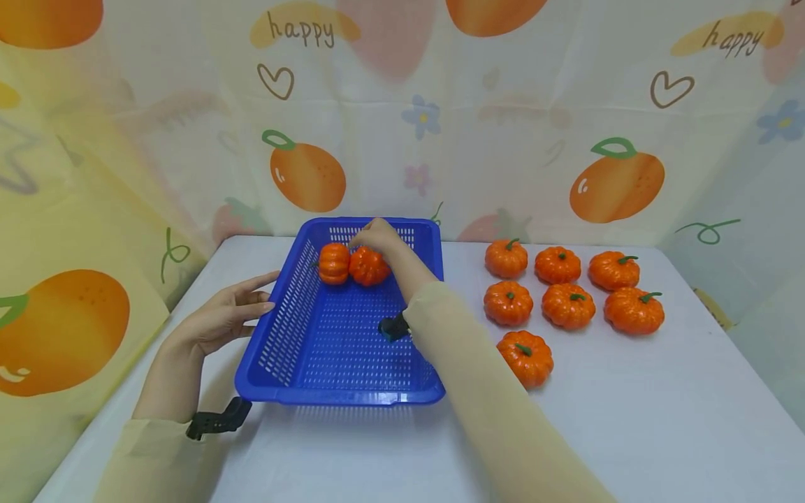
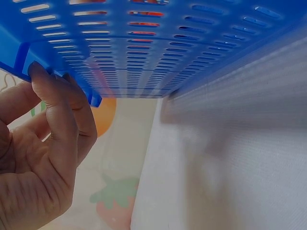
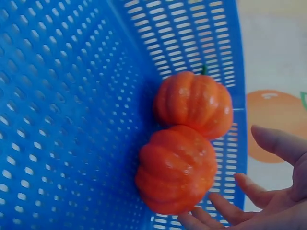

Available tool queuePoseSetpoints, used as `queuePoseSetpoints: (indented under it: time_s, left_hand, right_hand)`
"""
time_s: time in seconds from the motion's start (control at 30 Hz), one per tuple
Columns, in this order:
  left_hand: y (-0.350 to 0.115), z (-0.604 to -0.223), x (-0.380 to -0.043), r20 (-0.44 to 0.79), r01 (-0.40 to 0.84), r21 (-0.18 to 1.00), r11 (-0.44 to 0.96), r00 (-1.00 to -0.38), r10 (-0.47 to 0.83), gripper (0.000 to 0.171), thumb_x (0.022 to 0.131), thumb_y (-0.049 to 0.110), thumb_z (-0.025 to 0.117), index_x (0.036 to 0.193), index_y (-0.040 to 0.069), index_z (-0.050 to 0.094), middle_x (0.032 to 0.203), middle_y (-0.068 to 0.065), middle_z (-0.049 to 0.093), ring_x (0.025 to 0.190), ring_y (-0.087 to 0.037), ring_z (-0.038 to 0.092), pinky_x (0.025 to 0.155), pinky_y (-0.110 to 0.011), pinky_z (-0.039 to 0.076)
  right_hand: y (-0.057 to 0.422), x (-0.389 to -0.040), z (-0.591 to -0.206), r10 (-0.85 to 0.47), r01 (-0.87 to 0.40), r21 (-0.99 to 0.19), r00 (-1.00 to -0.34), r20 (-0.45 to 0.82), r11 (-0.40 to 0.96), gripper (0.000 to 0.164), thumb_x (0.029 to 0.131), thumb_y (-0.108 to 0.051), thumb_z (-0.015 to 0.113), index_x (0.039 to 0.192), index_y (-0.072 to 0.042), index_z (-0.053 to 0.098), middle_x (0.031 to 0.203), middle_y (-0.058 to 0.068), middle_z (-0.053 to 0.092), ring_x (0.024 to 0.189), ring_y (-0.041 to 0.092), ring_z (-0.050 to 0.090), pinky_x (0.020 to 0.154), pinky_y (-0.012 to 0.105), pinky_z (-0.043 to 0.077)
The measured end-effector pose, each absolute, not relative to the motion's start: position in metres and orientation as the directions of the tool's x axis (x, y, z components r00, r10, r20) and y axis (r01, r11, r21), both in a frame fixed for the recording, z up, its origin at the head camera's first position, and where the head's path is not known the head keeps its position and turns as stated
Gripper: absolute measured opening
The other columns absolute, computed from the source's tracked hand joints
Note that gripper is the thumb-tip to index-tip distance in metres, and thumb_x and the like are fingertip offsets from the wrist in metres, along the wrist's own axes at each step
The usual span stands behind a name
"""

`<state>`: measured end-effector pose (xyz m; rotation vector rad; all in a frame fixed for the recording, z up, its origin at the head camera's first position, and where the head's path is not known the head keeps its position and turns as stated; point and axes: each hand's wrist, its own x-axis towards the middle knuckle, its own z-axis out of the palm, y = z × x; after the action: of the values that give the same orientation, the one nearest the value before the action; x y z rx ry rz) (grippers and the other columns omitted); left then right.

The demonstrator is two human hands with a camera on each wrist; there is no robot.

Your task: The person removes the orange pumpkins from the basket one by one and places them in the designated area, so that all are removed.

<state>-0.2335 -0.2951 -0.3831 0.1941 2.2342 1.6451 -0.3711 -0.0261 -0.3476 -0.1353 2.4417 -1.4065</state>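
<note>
A blue plastic basket (image 1: 339, 397) with slotted walls sits on the white table. Two small orange pumpkins lie side by side near its back: the left pumpkin (image 1: 334, 264) rests on its side, and the right pumpkin (image 1: 369, 267) touches it. My left hand (image 1: 223, 314) holds the basket's left rim, thumb on top and curved fingers below, as the left wrist view shows. Over the back of the basket is my right hand (image 1: 380, 236). Its fingers are spread in the right wrist view, fingertips right at the edge of the nearer pumpkin (image 3: 175, 170).
Several more pumpkins stand in loose rows on the table right of the basket, among them a front pumpkin (image 1: 527, 358) beside my right sleeve (image 1: 465, 349) and a far-right pumpkin (image 1: 634, 311). A fruit-printed cloth (image 1: 503, 168) hangs behind the table.
</note>
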Motion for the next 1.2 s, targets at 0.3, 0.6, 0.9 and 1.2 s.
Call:
queuePoseSetpoints:
  time_s: [0.3, 0.6, 0.9, 1.2]
  left_hand:
    - [-0.295, -0.383, -0.233, -0.203, -0.1, 0.944, 0.314, -0.928, 0.313, 0.072, 0.102, 0.02, 0.054, 0.16, 0.011, 0.012, 0.102, 0.009, 0.062, 0.092, -0.008, 0.064, 0.084, -0.034, 0.056]
    - [-0.296, -0.384, -0.233, -0.205, -0.103, 0.945, 0.311, -0.926, 0.317, 0.072, 0.102, 0.02, 0.054, 0.16, 0.011, 0.012, 0.101, 0.009, 0.062, 0.092, -0.008, 0.064, 0.084, -0.034, 0.056]
    - [-0.294, -0.382, -0.233, -0.206, -0.104, 0.946, 0.308, -0.924, 0.321, 0.071, 0.102, 0.019, 0.053, 0.159, 0.01, 0.013, 0.101, 0.01, 0.063, 0.091, -0.008, 0.065, 0.084, -0.033, 0.056]
    - [-0.295, -0.382, -0.232, -0.206, -0.101, 0.945, 0.312, -0.923, 0.324, 0.071, 0.102, 0.019, 0.053, 0.159, 0.01, 0.012, 0.101, 0.009, 0.062, 0.092, -0.008, 0.064, 0.084, -0.034, 0.056]
  right_hand:
    - [-0.032, -0.363, -0.36, -0.184, 0.004, -0.767, -0.97, -0.159, 0.642, 0.064, 0.077, -0.02, 0.078, 0.133, -0.003, 0.053, 0.139, 0.014, 0.057, 0.135, 0.034, 0.048, 0.119, 0.051, 0.03]
    - [-0.031, -0.357, -0.364, -0.174, 0.005, -0.667, -0.964, -0.202, 0.745, 0.066, 0.075, -0.025, 0.083, 0.13, -0.002, 0.054, 0.136, 0.018, 0.054, 0.13, 0.036, 0.047, 0.113, 0.049, 0.039]
    - [-0.025, -0.352, -0.363, -0.206, -0.008, -0.667, -0.954, -0.218, 0.745, 0.065, 0.074, -0.017, 0.081, 0.128, 0.0, 0.049, 0.121, 0.015, 0.06, 0.104, 0.026, 0.054, 0.106, 0.04, 0.046]
    - [-0.021, -0.355, -0.356, -0.281, 0.017, -0.697, -0.907, -0.313, 0.717, 0.071, 0.076, -0.025, 0.077, 0.134, -0.001, 0.045, 0.115, 0.011, 0.052, 0.101, 0.024, 0.049, 0.104, 0.038, 0.047]
